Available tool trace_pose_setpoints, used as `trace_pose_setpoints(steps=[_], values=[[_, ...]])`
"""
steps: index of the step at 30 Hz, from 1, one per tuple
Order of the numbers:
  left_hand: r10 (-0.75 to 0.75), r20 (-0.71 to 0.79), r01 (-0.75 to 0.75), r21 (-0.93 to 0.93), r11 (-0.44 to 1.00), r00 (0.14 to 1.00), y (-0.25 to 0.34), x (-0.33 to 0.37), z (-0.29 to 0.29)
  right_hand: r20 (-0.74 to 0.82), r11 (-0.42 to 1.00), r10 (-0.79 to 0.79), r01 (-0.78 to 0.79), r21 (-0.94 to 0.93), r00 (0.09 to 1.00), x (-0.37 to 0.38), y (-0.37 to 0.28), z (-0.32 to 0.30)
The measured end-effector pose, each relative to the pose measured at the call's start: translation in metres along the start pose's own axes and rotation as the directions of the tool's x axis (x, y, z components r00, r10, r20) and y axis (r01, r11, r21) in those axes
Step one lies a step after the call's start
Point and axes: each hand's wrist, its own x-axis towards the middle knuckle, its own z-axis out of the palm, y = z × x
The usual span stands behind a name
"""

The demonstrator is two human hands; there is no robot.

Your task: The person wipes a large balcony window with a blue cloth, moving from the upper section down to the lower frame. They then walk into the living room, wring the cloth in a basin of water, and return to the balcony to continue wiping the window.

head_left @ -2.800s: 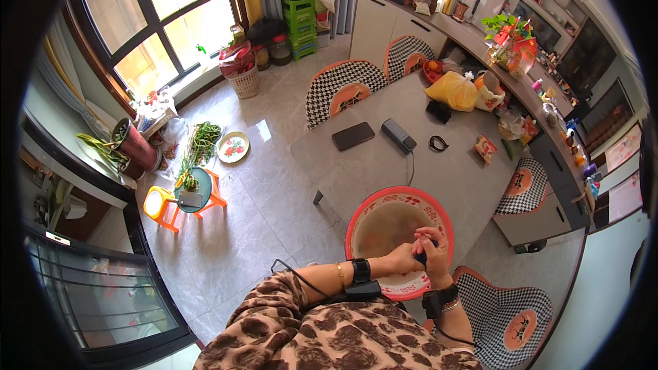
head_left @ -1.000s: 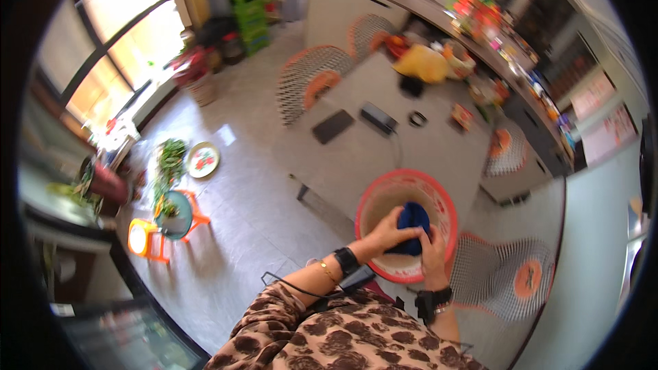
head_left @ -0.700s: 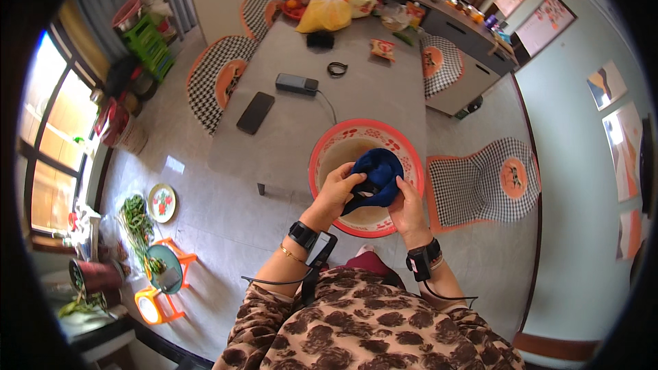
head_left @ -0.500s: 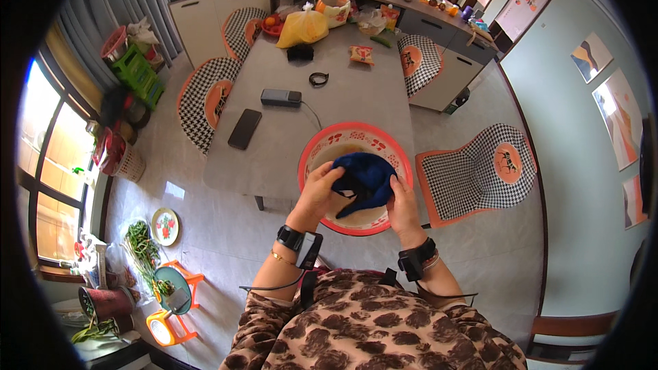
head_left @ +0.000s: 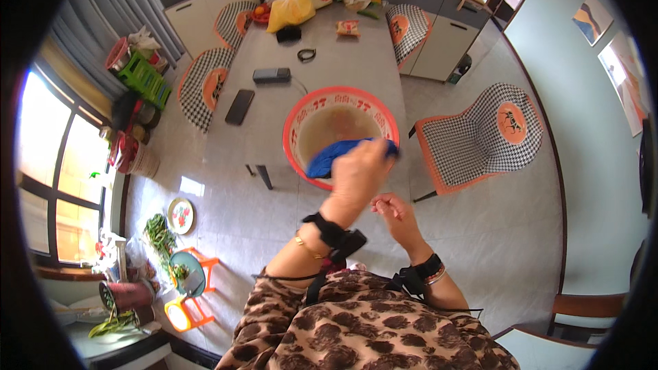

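A wide basin (head_left: 293,138) with a red rim and a pale patterned inside stands at the table's near edge, holding cloudy water (head_left: 339,123). A blue cloth (head_left: 336,154) stretches over the near part of the basin. My left hand (head_left: 360,171), smeared by motion, is closed over the cloth and hides part of it. My right hand (head_left: 397,218) is apart from the cloth, just in front of the basin and to the right. Its fingers are curled in, with nothing visible in them. Both wrists wear black straps.
The grey table (head_left: 274,137) carries a phone (head_left: 239,107), a grey device (head_left: 272,75) with a cable, a black loop (head_left: 306,55), a yellow bag (head_left: 289,12) and a snack packet (head_left: 347,28). A checked chair (head_left: 473,137) stands to the right. Greens (head_left: 160,238) lie on the floor at left.
Both hands held the cloth before. My right hand has let go and drawn back toward me; my left hand has swung rightward across the cloth. The view has shifted.
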Motion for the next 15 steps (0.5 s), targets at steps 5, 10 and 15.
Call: trace_pose_setpoints(steps=[5, 10, 15], values=[[0.254, 0.247, -0.236, -0.099, 0.967, 0.935, 0.103, -0.082, 0.024, 0.068, 0.998, 0.045, -0.049, 0.05, 0.997, -0.055, 0.014, -0.007], [0.381, 0.501, -0.174, -0.41, 0.895, 0.777, 0.138, -0.125, 0.009, -0.223, 0.987, -0.102, 0.071, -0.141, 0.97, -0.084, 0.004, -0.026], [0.242, 0.373, 0.159, -0.777, 0.609, 0.896, 0.129, -0.105, -0.016, -0.523, 0.745, -0.524, 0.064, -0.664, 0.673, -0.079, 0.005, -0.026]])
